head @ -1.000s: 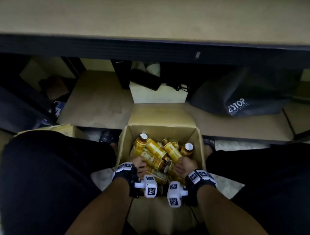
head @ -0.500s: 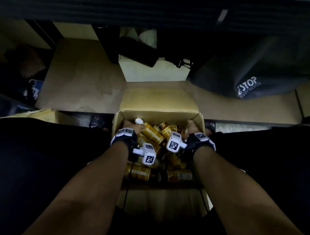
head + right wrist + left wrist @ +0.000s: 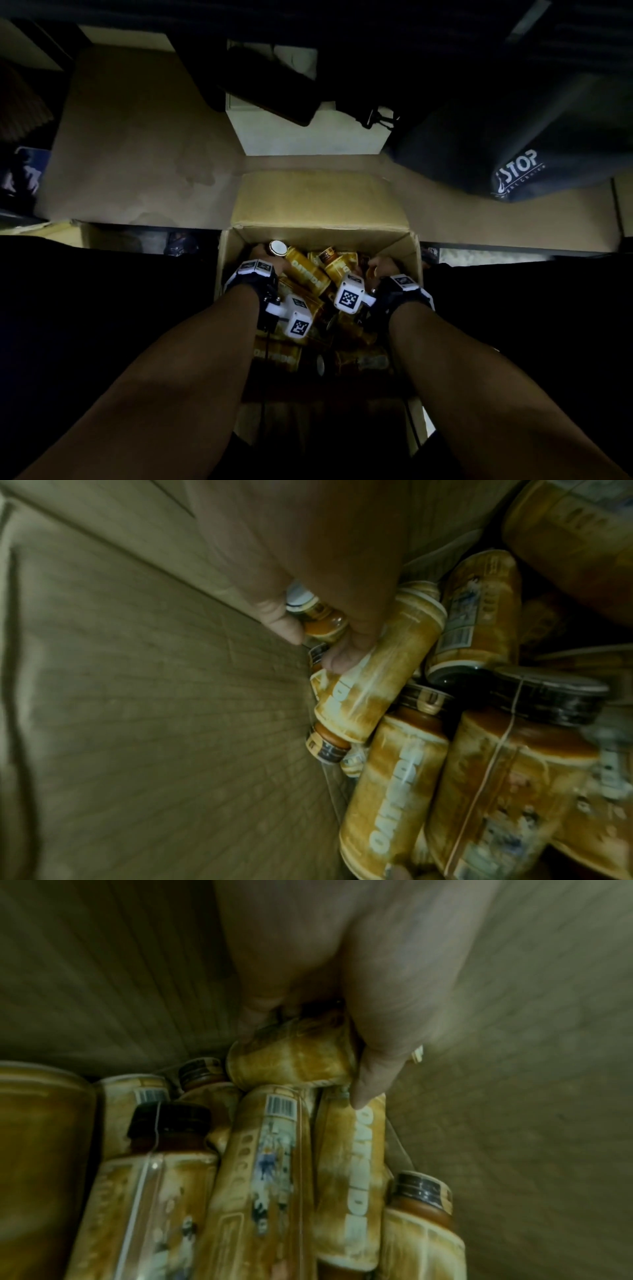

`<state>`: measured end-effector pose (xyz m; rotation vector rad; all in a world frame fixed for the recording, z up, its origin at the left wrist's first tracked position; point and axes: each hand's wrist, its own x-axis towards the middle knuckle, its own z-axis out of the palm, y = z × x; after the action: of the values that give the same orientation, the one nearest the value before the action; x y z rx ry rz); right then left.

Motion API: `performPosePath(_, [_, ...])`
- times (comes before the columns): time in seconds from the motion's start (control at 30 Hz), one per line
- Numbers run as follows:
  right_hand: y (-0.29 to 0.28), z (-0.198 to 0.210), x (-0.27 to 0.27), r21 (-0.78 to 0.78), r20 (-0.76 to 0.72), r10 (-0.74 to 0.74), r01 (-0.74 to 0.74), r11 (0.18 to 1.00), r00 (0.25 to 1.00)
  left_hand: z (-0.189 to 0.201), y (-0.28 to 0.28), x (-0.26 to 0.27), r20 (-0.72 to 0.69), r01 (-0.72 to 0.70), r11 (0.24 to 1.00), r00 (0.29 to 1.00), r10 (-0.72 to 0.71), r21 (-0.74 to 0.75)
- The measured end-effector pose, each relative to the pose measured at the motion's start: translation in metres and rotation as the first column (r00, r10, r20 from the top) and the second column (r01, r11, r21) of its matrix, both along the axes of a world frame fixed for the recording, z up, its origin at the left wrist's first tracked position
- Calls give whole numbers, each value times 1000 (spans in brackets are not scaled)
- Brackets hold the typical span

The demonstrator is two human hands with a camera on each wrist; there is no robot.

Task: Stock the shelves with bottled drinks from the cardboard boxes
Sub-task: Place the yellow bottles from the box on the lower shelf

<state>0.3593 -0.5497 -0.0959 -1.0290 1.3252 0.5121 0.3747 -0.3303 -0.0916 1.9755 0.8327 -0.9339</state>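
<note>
An open cardboard box [image 3: 318, 236] sits between my knees, full of loose golden-labelled drink bottles [image 3: 308, 274] lying in a heap. My left hand [image 3: 262, 255] is at the box's far left corner and grips a bottle [image 3: 291, 1058] near its top, fingers and thumb curled round it. My right hand [image 3: 382, 265] is at the far right corner and grips the neck of a white-capped bottle [image 3: 318, 615] against the box wall. Other bottles [image 3: 387, 791] lie beneath both hands.
A low beige shelf board [image 3: 137, 144] runs beyond the box. On it stand a pale box [image 3: 308, 137] with dark gear and a dark bag [image 3: 513, 144] printed STOP. My dark-trousered legs flank the box. Another cardboard box [image 3: 65, 231] edge shows at left.
Both hands moved from the near middle of the heap to the box's far corners and took hold of bottles. My head leaned forward and down, so the upper shelf edge left the view.
</note>
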Motion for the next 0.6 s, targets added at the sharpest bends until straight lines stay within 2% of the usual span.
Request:
performPosePath(0.07, [3, 3, -5, -13, -15, 36, -36, 999, 999, 1, 0, -3, 15, -4, 1000, 1000, 4, 4])
performPosePath(0.23, [14, 12, -15, -7, -21, 2, -2, 1000, 1000, 3, 3, -16, 57, 15, 999, 998, -13, -34])
performPosePath(0.37, [20, 17, -28, -61, 87, 47, -41, 997, 995, 14, -2, -29, 176, 71, 997, 982, -71, 10])
performPosePath(0.4, [22, 21, -32, -50, 121, 17, -11, 999, 992, 17, -3, -32, 212, 85, 996, 974, -85, 7])
performPosePath(0.5, [29, 40, -45, -142, 186, -24, 51, 989, 982, 25, -9, -42, 323, 115, 993, 940, -106, -8])
performPosePath(0.53, [30, 48, -48, -123, 222, -9, 37, 992, 975, 27, -10, -44, 351, 124, 992, 930, -111, -16])
performPosePath(0.6, [32, 56, -59, -18, 248, -92, 99, 995, 964, 34, -12, -49, 390, 137, 990, 914, -112, -37])
